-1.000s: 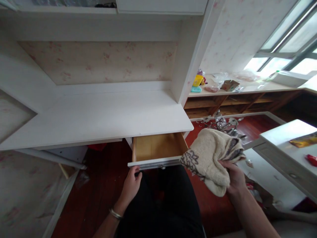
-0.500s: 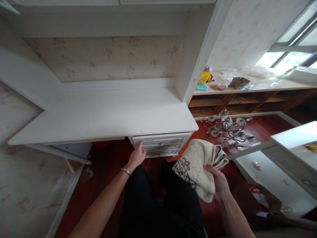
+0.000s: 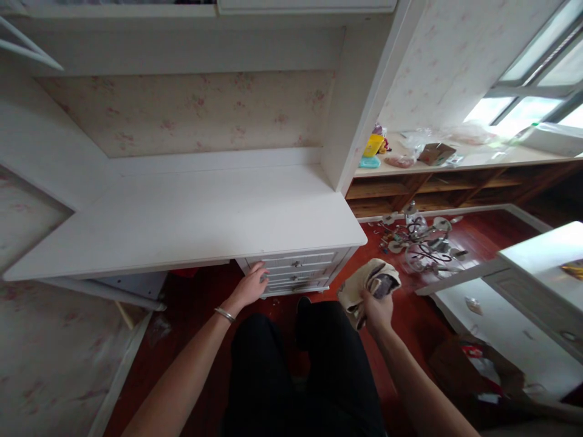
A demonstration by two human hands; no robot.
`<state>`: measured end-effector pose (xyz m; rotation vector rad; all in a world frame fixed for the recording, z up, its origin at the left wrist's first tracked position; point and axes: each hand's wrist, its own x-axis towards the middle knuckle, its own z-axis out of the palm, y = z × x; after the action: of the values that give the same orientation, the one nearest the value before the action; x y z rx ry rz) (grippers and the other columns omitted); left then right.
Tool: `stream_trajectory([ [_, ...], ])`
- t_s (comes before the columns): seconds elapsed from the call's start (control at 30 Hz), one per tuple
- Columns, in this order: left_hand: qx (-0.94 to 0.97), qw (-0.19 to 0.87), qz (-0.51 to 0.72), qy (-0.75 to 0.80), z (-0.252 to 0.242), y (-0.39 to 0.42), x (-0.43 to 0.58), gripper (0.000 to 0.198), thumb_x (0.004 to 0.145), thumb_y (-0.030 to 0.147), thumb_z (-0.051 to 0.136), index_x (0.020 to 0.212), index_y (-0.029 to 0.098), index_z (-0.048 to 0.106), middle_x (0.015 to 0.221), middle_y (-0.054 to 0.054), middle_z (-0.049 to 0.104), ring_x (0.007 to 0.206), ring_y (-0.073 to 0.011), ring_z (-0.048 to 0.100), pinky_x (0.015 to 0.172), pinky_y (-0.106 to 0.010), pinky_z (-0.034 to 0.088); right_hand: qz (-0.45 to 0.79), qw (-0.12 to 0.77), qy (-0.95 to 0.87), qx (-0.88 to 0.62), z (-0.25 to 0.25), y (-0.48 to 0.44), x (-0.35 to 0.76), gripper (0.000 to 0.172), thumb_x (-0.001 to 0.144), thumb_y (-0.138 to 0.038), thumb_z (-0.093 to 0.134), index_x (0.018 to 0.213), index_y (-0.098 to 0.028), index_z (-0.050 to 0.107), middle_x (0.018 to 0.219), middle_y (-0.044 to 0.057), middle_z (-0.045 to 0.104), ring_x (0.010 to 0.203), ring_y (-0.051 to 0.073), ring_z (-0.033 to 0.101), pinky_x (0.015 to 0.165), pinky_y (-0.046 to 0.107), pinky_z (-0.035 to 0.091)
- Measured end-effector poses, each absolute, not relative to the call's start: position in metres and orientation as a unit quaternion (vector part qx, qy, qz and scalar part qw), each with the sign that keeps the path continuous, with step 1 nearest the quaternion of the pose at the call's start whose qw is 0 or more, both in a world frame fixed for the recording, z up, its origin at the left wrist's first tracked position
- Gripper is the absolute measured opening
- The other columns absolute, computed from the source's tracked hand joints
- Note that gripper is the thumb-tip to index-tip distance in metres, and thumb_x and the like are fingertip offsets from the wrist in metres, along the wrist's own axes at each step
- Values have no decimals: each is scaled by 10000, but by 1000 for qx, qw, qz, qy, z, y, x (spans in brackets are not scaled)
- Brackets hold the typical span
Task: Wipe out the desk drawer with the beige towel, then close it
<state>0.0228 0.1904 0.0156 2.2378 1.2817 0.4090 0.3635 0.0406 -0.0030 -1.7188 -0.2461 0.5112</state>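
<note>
My right hand (image 3: 379, 308) is closed around a bunched cream towel (image 3: 355, 290) with dark grey patterning, held above the floor to the right of my knees. My left hand (image 3: 251, 285), a bangle on its wrist, is at the left side of the white drawer unit (image 3: 298, 273) under the desk. Its fingers are stretched toward the top drawer's front and seem to touch it; the contact is too small to be sure of. All the drawers look pushed in. Above them spreads the white desktop (image 3: 218, 212).
A dismantled chandelier (image 3: 423, 240) with loose parts lies on the red floor to the right. Behind it runs a low wooden shelf (image 3: 464, 164) bearing a yellow container (image 3: 373, 145), a cardboard box (image 3: 436, 154) and plastic bags. White furniture (image 3: 537, 303) and an open brown bag (image 3: 473, 370) are at right.
My right hand has drawn the towel leftward and turned it, so it now looks more bunched. The top drawer, slightly out before, now sits closed. My left hand has shifted slightly down.
</note>
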Motion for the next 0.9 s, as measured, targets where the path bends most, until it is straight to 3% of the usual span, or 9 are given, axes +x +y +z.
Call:
stream_trajectory([
  [0.1,829,224,232,457,53,193,12,226,901,244,435,970,197,645,1203,-65,559,1056,-164,585,936,-288,488,204,622,-109,-748,-10,78,359,536,549,-105,655,1074,-210,637,986,-2,675,909,202,632,825,303,516],
  [0.23,804,86,311,500,96,225,-12,233,908,268,423,986,176,624,1114,-86,576,1079,-183,555,1006,-317,439,235,635,-37,-735,-25,127,347,520,562,-55,584,1062,-197,617,980,1,665,843,172,639,735,273,548],
  [0.37,773,20,218,595,96,271,-40,380,888,284,432,1197,95,549,1302,-160,490,1262,-232,430,1109,-355,322,295,628,33,-720,-45,159,338,451,555,-25,561,980,-175,595,921,11,650,747,160,643,620,269,568],
  [0.5,721,20,61,690,76,295,-58,468,931,373,340,1272,100,508,1284,-181,513,1252,-282,436,1063,-435,347,336,625,82,-700,-55,172,334,410,543,-15,574,925,-165,557,884,12,632,704,161,643,575,279,575],
  [0.63,719,-46,40,692,65,294,-62,517,945,447,273,1331,164,468,1318,-159,488,1248,-318,422,1038,-493,338,363,630,101,-679,-59,174,332,388,542,-4,578,894,-162,543,844,8,627,664,163,645,576,297,580],
  [0.9,710,2,20,704,62,294,-62,614,954,464,158,1431,133,358,1518,-164,271,1413,-286,214,1129,-517,199,404,630,121,-652,-66,182,315,341,558,15,582,844,-162,526,739,-17,609,612,153,636,578,301,583],
])
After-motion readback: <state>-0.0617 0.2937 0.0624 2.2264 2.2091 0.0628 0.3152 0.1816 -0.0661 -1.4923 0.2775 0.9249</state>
